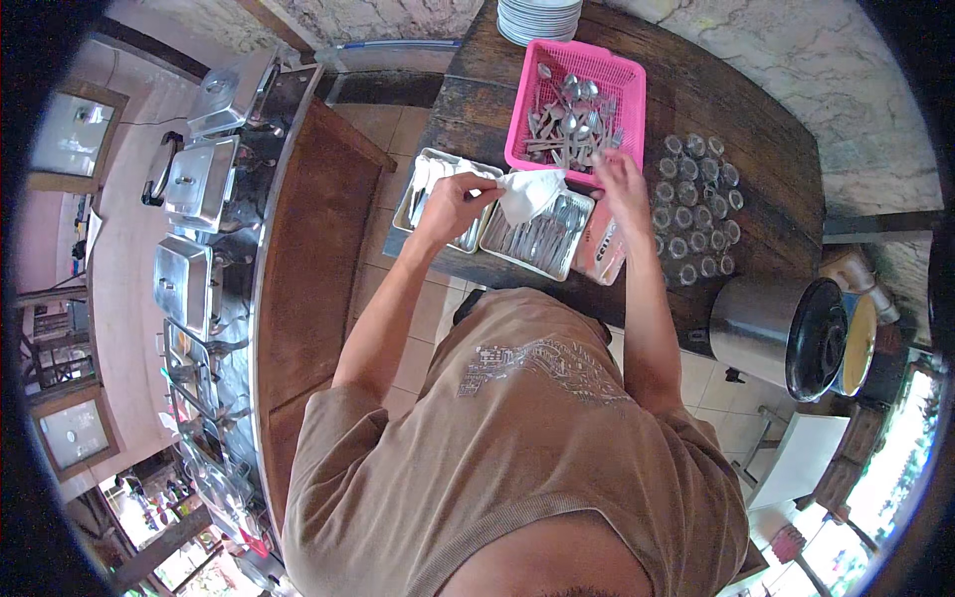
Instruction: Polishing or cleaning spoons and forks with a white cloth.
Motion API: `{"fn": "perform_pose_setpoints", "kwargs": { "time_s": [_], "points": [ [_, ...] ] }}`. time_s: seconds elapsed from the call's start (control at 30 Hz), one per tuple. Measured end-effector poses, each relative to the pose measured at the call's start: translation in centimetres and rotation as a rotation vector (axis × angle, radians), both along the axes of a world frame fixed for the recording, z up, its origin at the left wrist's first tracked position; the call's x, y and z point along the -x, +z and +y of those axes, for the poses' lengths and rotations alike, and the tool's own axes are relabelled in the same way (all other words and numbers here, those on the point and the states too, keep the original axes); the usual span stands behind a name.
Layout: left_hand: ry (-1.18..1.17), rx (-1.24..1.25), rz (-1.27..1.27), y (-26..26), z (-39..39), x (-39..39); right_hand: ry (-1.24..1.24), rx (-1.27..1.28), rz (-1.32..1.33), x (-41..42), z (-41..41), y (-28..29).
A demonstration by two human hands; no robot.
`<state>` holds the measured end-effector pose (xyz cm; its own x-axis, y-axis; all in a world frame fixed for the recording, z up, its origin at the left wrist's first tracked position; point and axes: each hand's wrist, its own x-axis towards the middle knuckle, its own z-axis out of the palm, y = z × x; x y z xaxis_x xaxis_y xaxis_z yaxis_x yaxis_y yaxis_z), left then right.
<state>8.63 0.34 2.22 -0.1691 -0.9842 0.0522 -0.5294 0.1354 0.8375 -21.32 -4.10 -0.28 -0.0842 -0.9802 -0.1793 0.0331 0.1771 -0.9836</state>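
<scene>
My left hand (456,209) pinches the corner of a white paper napkin (531,195) between thumb and fingers, above two cutlery trays. My right hand (621,186) is at the near right edge of a pink plastic basket (638,89) of loose spoons and forks (571,123); whether its fingers hold a utensil cannot be told. Beneath my left hand lies a white tray (403,216) with napkin-wrapped cutlery (429,175). Beside it, a second white tray (552,272) holds bare cutlery (533,242) in rows. Partly behind my right forearm lies an orange-and-white plastic pack (599,250).
On the dark wooden table (776,164) several glasses (694,198) stand at the right, and a stack of white plates (539,21) at the far edge. A large metal pot (753,321) is at the right. Steel chafing dishes (198,183) line a counter at the left.
</scene>
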Motion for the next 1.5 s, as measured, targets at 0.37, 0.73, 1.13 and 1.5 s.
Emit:
{"fn": "perform_pose_setpoints", "kwargs": {
  "time_s": [0.37,0.73,1.13,1.5],
  "points": [
    [0.087,-0.240,0.100,2.6,-1.0,1.3,0.285,-0.172,-0.058,-5.9,4.4,-0.1],
    [0.151,-0.427,0.317,2.8,-1.0,0.6,0.409,-0.005,-0.058,-4.8,5.1,-2.5],
    [0.111,0.041,-0.113,2.9,-0.8,0.7,0.477,-0.383,-0.625,-2.4,3.7,2.7],
    [-0.178,-0.135,-0.075,2.6,1.1,1.5,0.505,-0.667,-0.669,-3.8,1.3,-0.4]
  ]
}}
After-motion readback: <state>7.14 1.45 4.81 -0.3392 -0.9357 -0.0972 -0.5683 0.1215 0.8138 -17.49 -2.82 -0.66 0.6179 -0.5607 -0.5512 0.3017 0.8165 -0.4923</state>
